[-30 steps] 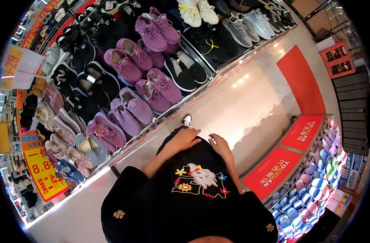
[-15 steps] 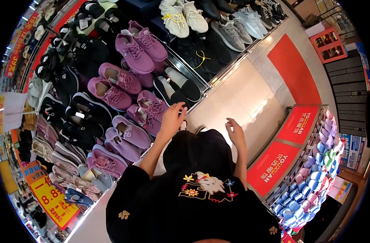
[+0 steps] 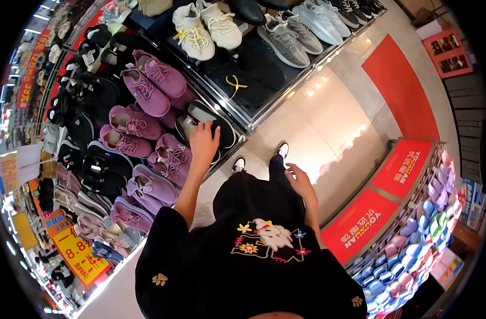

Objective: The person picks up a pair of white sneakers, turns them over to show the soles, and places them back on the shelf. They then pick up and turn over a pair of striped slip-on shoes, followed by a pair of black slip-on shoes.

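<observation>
My left hand [image 3: 203, 142] lies over a pair of black slip-on shoes [image 3: 225, 129] with pale insoles, at the front edge of the shoe display. Its fingers are stretched out and a little apart, and the hand covers part of the pair. Whether the fingertips press on the shoes cannot be made out. Beside that hand are purple lace-up shoes [image 3: 170, 155]. Over the floor near my black trousers hangs my right hand [image 3: 300, 182], fingers loosely apart, holding nothing.
More purple shoes [image 3: 147, 95] and black shoes [image 3: 81, 130] fill the display on the left. Behind a metal rail [image 3: 221, 98] stand cream sneakers [image 3: 195, 34] and grey sneakers [image 3: 283, 41]. A tiled aisle [image 3: 312, 114] runs to the right, bordered by a slipper rack with red panels [image 3: 401, 169].
My left hand has moved forward onto the black slip-on shoes. My right hand has dropped slightly. The view has shifted, and my feet now show on the floor.
</observation>
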The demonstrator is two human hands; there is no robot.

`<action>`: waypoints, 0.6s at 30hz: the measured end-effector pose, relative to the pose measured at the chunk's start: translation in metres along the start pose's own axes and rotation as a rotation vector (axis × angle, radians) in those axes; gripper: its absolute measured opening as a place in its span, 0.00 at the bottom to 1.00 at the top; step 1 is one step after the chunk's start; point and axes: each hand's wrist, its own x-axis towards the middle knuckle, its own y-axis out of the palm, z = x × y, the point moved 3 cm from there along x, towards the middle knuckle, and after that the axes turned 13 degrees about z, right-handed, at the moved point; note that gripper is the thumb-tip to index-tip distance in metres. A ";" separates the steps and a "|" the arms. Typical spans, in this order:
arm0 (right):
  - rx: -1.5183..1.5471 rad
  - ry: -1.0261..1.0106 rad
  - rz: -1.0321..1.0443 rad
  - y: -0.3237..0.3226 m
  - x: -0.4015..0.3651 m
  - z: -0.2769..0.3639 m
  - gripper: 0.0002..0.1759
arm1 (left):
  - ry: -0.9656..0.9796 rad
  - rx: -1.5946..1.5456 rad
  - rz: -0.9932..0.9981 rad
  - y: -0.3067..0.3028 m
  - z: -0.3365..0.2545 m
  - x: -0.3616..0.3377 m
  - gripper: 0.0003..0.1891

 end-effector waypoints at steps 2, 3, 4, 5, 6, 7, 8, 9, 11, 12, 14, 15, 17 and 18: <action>0.028 -0.047 -0.006 -0.047 0.003 -0.007 0.18 | -0.097 -0.016 0.128 0.010 -0.014 0.005 0.13; 0.037 -0.059 -0.029 -0.067 0.004 -0.013 0.18 | -0.134 -0.079 0.207 0.015 -0.020 0.009 0.13; 0.011 -0.098 -0.082 -0.084 0.005 -0.023 0.18 | -0.063 -0.126 0.184 0.022 -0.025 0.013 0.12; 0.022 -0.131 -0.093 -0.102 0.006 -0.037 0.18 | -0.081 -0.119 0.190 0.020 -0.041 0.013 0.12; 0.002 -0.114 -0.119 -0.117 0.003 -0.050 0.18 | -0.027 -0.163 0.214 0.018 -0.059 0.017 0.13; -0.019 -0.110 -0.148 -0.134 0.006 -0.058 0.18 | 0.028 -0.204 0.224 0.012 -0.078 0.025 0.13; -0.035 -0.078 -0.137 -0.148 0.010 -0.069 0.18 | 0.016 -0.248 0.269 0.011 -0.098 0.028 0.11; -0.051 -0.043 -0.126 -0.161 0.011 -0.081 0.18 | -0.027 -0.271 0.318 0.010 -0.119 0.027 0.14; -0.123 -0.023 -0.119 -0.187 0.016 -0.096 0.18 | -0.022 -0.305 0.479 0.037 -0.139 0.024 0.17; -0.132 -0.029 -0.127 -0.199 0.019 -0.099 0.18 | 0.061 -0.298 0.519 0.051 -0.144 0.019 0.19; -0.144 -0.020 -0.141 -0.222 0.023 -0.099 0.18 | 0.162 -0.332 0.640 0.048 -0.170 0.013 0.21; -0.145 -0.026 -0.134 -0.229 0.025 -0.097 0.18 | 0.199 -0.333 0.706 0.054 -0.173 0.010 0.22; -0.130 -0.022 -0.153 -0.243 0.030 -0.091 0.18 | 0.201 -0.334 0.694 0.064 -0.175 0.010 0.22; -0.130 -0.029 -0.150 -0.246 0.036 -0.090 0.18 | 0.210 -0.330 0.683 0.069 -0.173 0.008 0.23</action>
